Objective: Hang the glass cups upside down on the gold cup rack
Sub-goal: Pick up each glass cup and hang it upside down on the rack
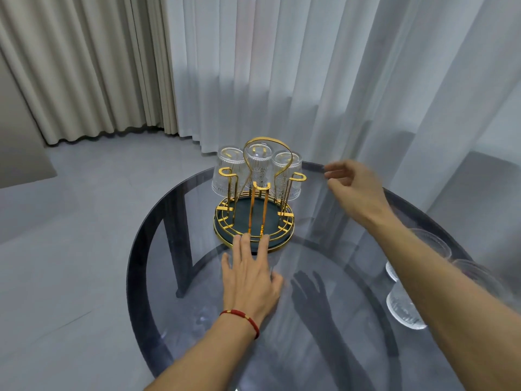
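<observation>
The gold cup rack [255, 210] stands toward the far edge of the round glass table [158, 227], on a dark circular base with a gold rim. Three glass cups hang upside down on its far pegs: a left cup [227, 172], a middle cup [259, 165] seen through the rack's looped handle, and a right cup [287, 176]. The three near pegs carry nothing. The lower rims of the hung cups are partly screened by the rack's wire uprights.

The left hand [249, 273] lies flat and open on the tabletop, fingertips touching the near rim of the rack base; it grasps nothing. A red cord bracelet [242, 318] sits on that wrist.

The right hand [351, 187] is raised off the table to the right of the rack, fingers loosely curled and apart, holding nothing. It is motion-blurred, so finger detail is unclear.

At the table's right edge stand more glass cups [404, 309]. The right forearm crosses in front of them, and their clear walls blend with the tabletop; the count cannot be fixed, though at least three outlines show.

A sheer curtain [310, 80] hangs behind the table's far edge. The table's near edge is cut off by the frame.
</observation>
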The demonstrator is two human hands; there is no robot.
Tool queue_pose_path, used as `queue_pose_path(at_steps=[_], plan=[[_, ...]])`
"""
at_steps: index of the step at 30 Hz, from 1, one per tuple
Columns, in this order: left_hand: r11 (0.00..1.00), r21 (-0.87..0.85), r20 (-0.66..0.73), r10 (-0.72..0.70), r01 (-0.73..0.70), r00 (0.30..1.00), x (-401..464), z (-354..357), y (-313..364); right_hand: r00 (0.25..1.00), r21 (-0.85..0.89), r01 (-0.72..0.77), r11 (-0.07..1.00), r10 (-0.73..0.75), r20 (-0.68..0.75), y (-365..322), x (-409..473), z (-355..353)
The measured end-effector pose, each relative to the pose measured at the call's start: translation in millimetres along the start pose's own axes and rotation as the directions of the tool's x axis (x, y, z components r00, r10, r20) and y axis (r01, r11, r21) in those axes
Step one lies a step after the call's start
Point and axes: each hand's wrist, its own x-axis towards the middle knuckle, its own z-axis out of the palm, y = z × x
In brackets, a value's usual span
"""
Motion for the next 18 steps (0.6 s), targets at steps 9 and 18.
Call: queue_pose_path(at_steps=[9, 18], plan=[[0.891, -0.38, -0.231, 0.168, -0.248, 0.958, -18, -22, 61, 0.998, -0.36, 0.062, 0.931, -0.049, 0.046, 24, -155, -14], [0.682, -0.708, -0.293, -0.047, -0.184, 0.955, -37, -43, 93, 0.984, -0.828, -0.168, 0.535, 0.14, -0.109, 48, -165, -72]])
